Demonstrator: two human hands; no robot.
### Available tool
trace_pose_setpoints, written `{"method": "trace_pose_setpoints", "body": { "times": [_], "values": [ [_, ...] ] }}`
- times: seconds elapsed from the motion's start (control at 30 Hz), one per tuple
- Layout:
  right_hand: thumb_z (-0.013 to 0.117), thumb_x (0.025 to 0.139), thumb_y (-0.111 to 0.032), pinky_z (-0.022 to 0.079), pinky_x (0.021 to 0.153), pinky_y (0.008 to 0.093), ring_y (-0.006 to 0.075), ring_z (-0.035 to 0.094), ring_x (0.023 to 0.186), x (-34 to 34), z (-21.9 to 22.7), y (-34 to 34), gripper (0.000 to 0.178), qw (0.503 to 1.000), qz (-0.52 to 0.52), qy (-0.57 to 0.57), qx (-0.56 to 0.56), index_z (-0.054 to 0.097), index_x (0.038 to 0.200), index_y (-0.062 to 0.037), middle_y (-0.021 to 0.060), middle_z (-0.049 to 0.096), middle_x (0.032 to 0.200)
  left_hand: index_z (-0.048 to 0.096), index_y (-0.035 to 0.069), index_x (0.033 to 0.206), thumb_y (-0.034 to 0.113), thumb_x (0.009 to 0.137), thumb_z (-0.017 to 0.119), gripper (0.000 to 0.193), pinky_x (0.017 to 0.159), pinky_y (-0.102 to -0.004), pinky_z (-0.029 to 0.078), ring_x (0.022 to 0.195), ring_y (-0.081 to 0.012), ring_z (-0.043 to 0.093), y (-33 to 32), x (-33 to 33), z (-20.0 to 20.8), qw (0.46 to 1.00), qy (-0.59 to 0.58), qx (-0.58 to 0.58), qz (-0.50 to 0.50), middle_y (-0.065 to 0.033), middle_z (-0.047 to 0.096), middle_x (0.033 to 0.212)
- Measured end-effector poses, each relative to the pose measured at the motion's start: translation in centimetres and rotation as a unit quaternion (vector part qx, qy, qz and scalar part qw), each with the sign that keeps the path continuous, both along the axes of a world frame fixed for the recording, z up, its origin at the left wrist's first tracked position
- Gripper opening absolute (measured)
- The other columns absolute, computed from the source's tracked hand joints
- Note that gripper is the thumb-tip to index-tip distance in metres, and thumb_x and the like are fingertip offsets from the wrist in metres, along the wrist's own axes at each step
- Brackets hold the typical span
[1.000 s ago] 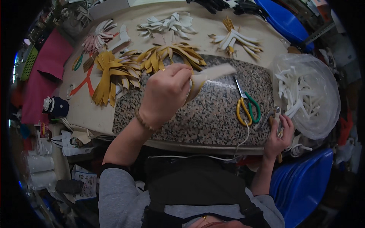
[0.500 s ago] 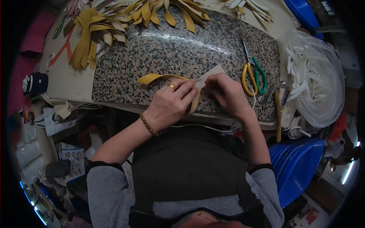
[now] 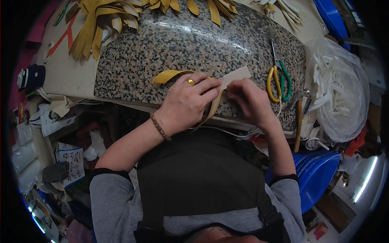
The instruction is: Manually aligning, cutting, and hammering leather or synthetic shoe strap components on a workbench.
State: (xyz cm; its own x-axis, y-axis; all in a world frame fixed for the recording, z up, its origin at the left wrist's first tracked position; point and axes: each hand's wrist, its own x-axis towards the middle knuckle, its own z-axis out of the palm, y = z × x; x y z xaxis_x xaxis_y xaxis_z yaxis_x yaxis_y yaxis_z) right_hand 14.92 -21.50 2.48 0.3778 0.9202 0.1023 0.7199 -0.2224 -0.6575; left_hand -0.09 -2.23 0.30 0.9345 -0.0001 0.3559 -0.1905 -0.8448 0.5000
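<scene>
Seen from above, you have both hands together near the front edge of a speckled granite slab [image 3: 133, 69] that lies on the table [image 3: 60, 87]. A yellow strap [image 3: 166, 75] runs under your left hand [image 3: 184, 101], its loose end curving out to the left and another length looping down towards the slab's near edge. That hand's fingers lie close together, clamped on the strap. A flat, pale strip [image 3: 239, 76] sticks out to the right, beyond your left fingertips. Your right hand [image 3: 255, 101] is beside it, fingers curled inward; whether they pinch anything, you cannot tell. To the right lie scissors [image 3: 278, 63] with one yellow and one green handle, then a wooden-handled hammer [image 3: 299, 119], then a clear bag [image 3: 358, 117] of white strips [image 3: 330, 81]. A yellow bundle of straps [image 3: 91, 30] lies at the far left.
</scene>
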Motion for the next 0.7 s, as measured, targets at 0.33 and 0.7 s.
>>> {"method": "trace_pose_setpoints", "body": {
  "times": [0.33,0.7],
  "values": [
    [0.069,0.092,-0.003,0.056,0.080,0.0408,0.0334,0.069,0.092,0.3,-0.3,0.8,0.020,1.000,0.000,0.031,0.001,0.066,0.112,-0.0039,0.0131,0.069,0.099,0.077,0.019,0.123,0.001,0.085,0.067,0.043,0.108,-0.0404,0.050,0.121,-0.0256,0.061,4.1,1.4,-1.2,0.994,0.025,-0.041,-0.099,0.0061,0.073,0.130],
    [0.081,0.085,-0.012,0.056,0.077,0.0405,0.0328,0.069,0.088,-4.9,1.3,-0.6,0.032,0.989,-0.141,0.039,0.012,0.064,0.110,-0.0025,0.0135,0.066,0.097,0.078,0.023,0.115,0.003,0.079,0.072,0.042,0.097,-0.0385,0.048,0.109,-0.0191,0.062,5.2,2.3,-1.0,0.990,0.005,0.038,-0.136,0.0102,0.072,0.126]
  ]
}}
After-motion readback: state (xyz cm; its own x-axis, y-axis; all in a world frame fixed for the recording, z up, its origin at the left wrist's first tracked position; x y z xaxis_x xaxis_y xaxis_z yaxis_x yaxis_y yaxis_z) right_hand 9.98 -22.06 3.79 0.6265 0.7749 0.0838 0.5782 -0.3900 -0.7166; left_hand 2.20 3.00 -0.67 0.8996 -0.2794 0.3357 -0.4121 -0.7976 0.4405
